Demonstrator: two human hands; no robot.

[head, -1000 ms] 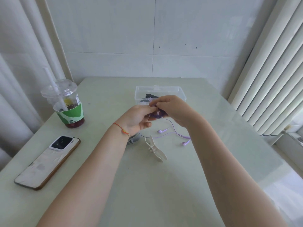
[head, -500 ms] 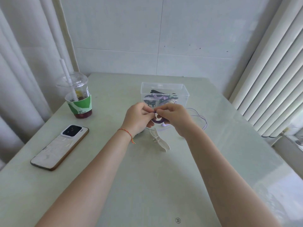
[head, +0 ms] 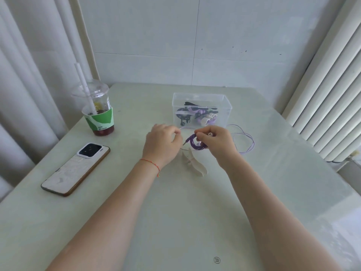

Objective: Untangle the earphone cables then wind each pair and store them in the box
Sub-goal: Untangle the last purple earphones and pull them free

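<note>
- A small coil of purple earphone cable [head: 196, 144] was held just above the worktop [head: 175, 222] at the centre of the frame, pinched by the right hand [head: 215, 142], whose fingers were curled round the loops.
- The left hand [head: 161, 144] was set a little apart to the left, its fingers curled; a thin strand seemed to run from it toward the coil, but whether it was actually pinched could not be told.
- The metal plug [head: 185, 142] was seen jutting from the left side of the coil, toward the left hand.
- The rest of the cable [head: 247, 142] was trailed in loose, pale loops on the worktop to the right of the right hand.
- The cable was judged light, thin, limp and slightly springy, so the loops would likely spread if released; it was best held across the whole bundle, with the free strand guided near the coil rather than tugged by the plug.
- The box [head: 201, 109], clear hard plastic and open-topped, stood just behind the hands, with black and purple earphones already inside.
- A cream plastic clip [head: 193, 163] lay below the hands.
- A smooth, glossy, pale-green surface was noted on the worktop; a phone [head: 76, 169] and a lidded cup [head: 97, 112] with a straw were left at the upper left.
</note>
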